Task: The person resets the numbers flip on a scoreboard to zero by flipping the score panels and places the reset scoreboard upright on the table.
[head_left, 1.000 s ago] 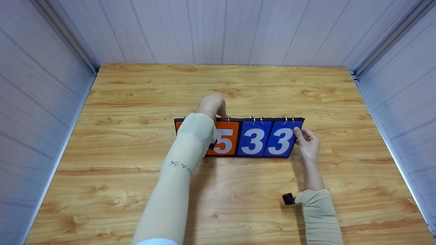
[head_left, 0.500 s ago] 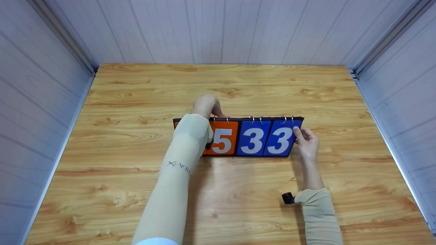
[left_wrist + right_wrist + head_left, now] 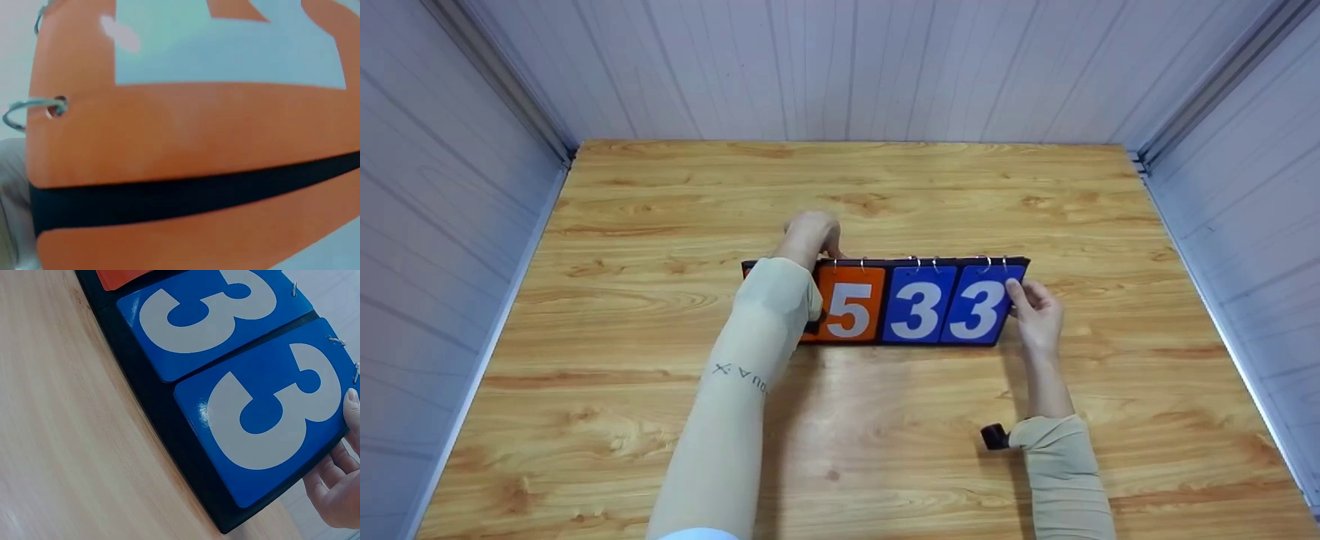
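Right hand [image 3: 1039, 313] pinching glossy black scoreboard [image 3: 885, 302] edge, left hand [image 3: 810, 234] behind its top, grip hidden, wood-grain table [image 3: 885, 195]

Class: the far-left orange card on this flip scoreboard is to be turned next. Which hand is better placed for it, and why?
Probably the left hand: it reaches over the scoreboard top above the orange cards. The right hand grips the blue end, steadying it.

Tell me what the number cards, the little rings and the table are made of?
The cards look like glossy plastic: light glints off their smooth blue faces, though coated board is possible. The rings look like thin shiny metal wire. The table shows wood grain and knots with a smooth sheen, so likely wood or a wood-print laminate.
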